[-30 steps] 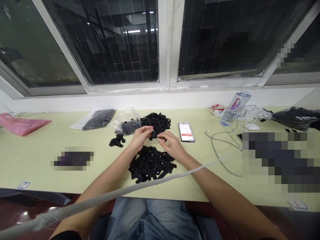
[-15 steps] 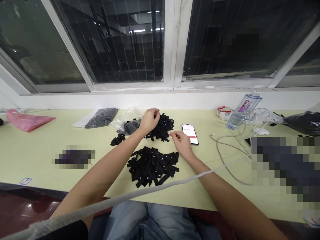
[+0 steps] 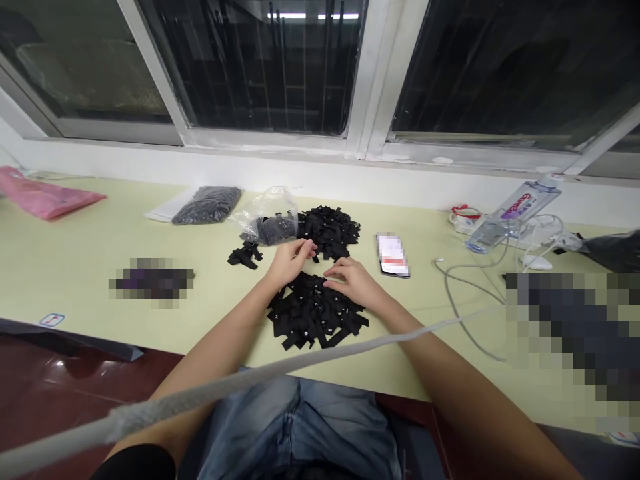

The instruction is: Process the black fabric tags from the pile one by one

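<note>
My left hand (image 3: 291,263) is at the gap between two heaps of small black fabric strips. Its thumb and fingers are pinched together at the lower edge of the far heap (image 3: 330,230); whatever lies between them, if anything, is too small to make out. Over the upper right of the near heap (image 3: 315,317) hovers my right hand (image 3: 353,283), fingers stretched out and slightly apart, nothing visible in them. Many of the near strips carry a small white mark. A little cluster of black strips (image 3: 245,255) lies left of the left hand.
Behind the hands is a clear plastic bag (image 3: 273,213) with dark contents, beside another filled bag (image 3: 207,205). A phone (image 3: 393,255) lies to the right, then cables, a tilted bottle (image 3: 515,212) and a power strip. A pale cord (image 3: 280,369) crosses the foreground.
My left hand has come down and nearer from above the far heap. My right hand has moved left over the near heap, its fingers opening. The camera view has tilted downward.
</note>
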### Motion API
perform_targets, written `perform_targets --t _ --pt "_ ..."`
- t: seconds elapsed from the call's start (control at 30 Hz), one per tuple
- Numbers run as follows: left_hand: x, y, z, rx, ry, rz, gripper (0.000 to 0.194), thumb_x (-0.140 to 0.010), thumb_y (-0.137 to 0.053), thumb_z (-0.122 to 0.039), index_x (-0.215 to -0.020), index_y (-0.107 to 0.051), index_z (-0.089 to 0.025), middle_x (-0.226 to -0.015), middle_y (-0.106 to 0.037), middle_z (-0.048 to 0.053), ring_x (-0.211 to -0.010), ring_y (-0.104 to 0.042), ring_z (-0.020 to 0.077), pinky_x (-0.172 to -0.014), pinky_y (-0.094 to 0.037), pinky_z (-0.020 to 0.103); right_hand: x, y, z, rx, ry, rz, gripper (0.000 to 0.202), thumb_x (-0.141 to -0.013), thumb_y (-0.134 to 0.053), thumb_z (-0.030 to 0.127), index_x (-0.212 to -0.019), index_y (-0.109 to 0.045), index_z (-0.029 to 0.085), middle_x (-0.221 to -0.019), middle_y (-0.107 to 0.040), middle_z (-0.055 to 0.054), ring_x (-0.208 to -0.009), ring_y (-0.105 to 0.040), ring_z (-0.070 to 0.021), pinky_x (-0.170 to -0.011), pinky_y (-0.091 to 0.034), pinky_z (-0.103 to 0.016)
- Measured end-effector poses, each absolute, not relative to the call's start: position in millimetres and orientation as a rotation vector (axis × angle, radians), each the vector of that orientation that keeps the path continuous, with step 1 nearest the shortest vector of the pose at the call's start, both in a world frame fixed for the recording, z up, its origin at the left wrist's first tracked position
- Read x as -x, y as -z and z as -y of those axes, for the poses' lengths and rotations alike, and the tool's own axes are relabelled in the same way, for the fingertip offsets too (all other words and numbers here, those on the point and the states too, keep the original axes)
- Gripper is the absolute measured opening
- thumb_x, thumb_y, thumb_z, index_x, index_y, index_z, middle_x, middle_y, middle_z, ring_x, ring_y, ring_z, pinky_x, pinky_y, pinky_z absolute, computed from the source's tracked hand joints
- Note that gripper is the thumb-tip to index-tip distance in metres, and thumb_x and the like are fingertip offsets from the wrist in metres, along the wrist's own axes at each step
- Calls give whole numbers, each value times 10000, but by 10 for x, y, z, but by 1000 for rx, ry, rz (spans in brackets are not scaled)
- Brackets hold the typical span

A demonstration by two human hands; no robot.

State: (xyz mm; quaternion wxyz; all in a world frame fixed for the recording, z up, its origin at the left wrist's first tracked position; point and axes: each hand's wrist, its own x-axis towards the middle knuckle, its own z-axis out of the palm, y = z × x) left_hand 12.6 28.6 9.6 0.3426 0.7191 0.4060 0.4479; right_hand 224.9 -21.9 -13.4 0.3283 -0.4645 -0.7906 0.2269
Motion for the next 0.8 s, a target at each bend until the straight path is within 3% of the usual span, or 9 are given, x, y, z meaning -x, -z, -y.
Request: perform_targets --t 0.13,0.27,0.6,0.8 --pt "-181 -46 -243 -1923 -1093 -1040 441 -953 -494 -528 -926 -746 -167 -845 -744 69 -777 -662 197 -723 -467 271 -2231 152 195 1195 -543 2102 147 -902 -639 324 -900 -767 251 -849 -661 -45 -808 -603 -194 -782 -466 -343" --pt "-207 -63 -178 -1968 -964 -965 375 -918 -558 -494 -924 -754 -175 -840 -743 68 -741 -647 196 -691 -465 273 -2290 154 212 1190 -669 1938 195 -914 -594 342 -964 -758 250 -910 -717 -40 -825 -636 -196 -773 -477 -338" --pt "-211 -116 -119 -1922 -799 -811 431 -795 -730 -449 -1122 -728 -169 -815 -725 63 -679 -610 158 -625 -430 261 -2311 136 194 1116 -991 1536 325 -798 -703 439 -1013 -719 197 -823 -719 -32 -738 -636 -163 -720 -499 -301" --pt "-272 -60 -88 -1971 -727 -767 342 -811 -716 -456 -963 -765 -153 -772 -717 65 -662 -604 163 -604 -416 265 -2258 41 245 1063 -1026 1294 353 -768 -735 448 -1010 -677 198 -702 -647 9 -626 -578 -134 -676 -500 -297"
